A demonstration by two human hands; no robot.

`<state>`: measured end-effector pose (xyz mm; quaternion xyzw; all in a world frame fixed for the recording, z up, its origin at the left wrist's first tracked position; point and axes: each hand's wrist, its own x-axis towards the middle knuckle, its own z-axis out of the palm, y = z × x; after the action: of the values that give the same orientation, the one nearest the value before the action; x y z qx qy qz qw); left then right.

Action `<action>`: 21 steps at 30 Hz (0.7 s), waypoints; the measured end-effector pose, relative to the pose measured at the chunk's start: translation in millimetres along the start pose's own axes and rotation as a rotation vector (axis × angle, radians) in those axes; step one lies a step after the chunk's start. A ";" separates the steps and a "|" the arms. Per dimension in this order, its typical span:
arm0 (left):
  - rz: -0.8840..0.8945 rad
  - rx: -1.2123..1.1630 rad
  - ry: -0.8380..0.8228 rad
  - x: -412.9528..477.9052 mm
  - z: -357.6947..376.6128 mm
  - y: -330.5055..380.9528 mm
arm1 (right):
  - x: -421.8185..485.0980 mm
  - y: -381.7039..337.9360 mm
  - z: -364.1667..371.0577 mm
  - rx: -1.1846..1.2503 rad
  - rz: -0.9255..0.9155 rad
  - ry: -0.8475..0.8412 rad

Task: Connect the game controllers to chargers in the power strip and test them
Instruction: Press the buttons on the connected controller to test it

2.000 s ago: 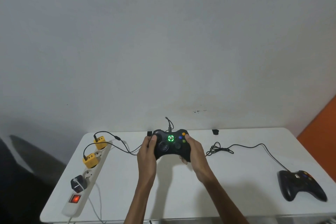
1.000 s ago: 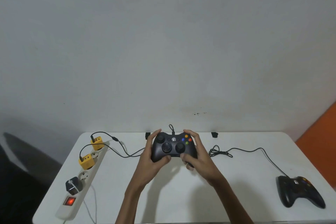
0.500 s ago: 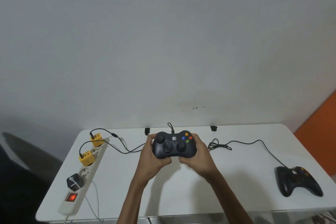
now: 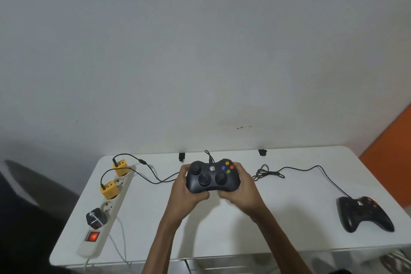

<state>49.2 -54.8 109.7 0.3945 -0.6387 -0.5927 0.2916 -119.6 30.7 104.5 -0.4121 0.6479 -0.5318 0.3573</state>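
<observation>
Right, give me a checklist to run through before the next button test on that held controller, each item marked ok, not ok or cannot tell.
1. Power strip switched on: ok, its red switch glows.
2. Both yellow chargers seated in the strip, each with a cable plugged in: ok.
3. Held controller gripped by left hand and right hand: ok.
4. Cable attached at the held controller's top edge: ok.
5. Centre light on the held controller lit: not ok, it looks grey.
6. Second controller wired to a charger: cannot tell; its cable runs behind the hands.
</observation>
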 end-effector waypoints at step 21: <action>0.032 0.285 0.062 -1.0 26.0 -75.7 | -12.3 69.9 -5.4 -0.290 0.018 0.086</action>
<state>39.8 -39.1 31.7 0.4398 -0.7135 -0.4787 0.2615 -130.2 50.6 37.1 -0.4302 0.7362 -0.4467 0.2709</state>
